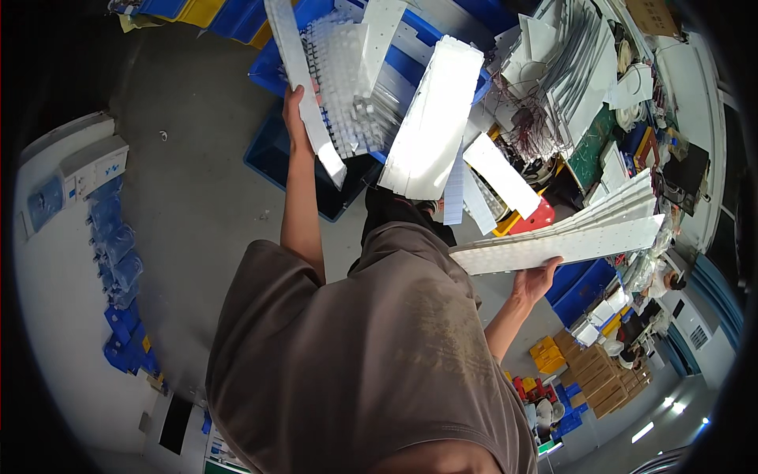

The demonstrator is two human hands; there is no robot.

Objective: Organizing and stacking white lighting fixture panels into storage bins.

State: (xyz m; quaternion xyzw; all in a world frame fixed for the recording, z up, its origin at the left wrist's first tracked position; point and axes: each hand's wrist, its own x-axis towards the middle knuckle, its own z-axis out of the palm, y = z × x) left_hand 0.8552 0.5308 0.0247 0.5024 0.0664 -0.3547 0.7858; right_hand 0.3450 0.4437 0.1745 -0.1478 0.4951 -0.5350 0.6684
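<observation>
1. The left hand (295, 118) has its fingers wrapped around the edge of a long white strip (304, 95), which slants along the left side of the blue bin (258, 73).
2. The right hand (537, 284) grasps the lower edge of a stack (564, 249) of white strips at the person's right; the fingertips behind it are hidden.
3. The stack is bunched near the shirt (371, 332) and fans apart toward its far end. A firm, even hold near its middle should stop single strips from slipping out; squaring the ends would help too.
4. The left strip is long and looks thin, so it probably handles best level, with the wrist steady and little pinch, lest it bend.
5. Its near end hangs over the dark crate (272, 154); keep that end clear of the rim.
6. Clear packing (335, 67) lies in the bin, right beside the strip, and could snag on it.
7. White panels (434, 118) stand between the hands. Swing both loads wide of them, and of the loose wires (530, 142) at the right.
</observation>
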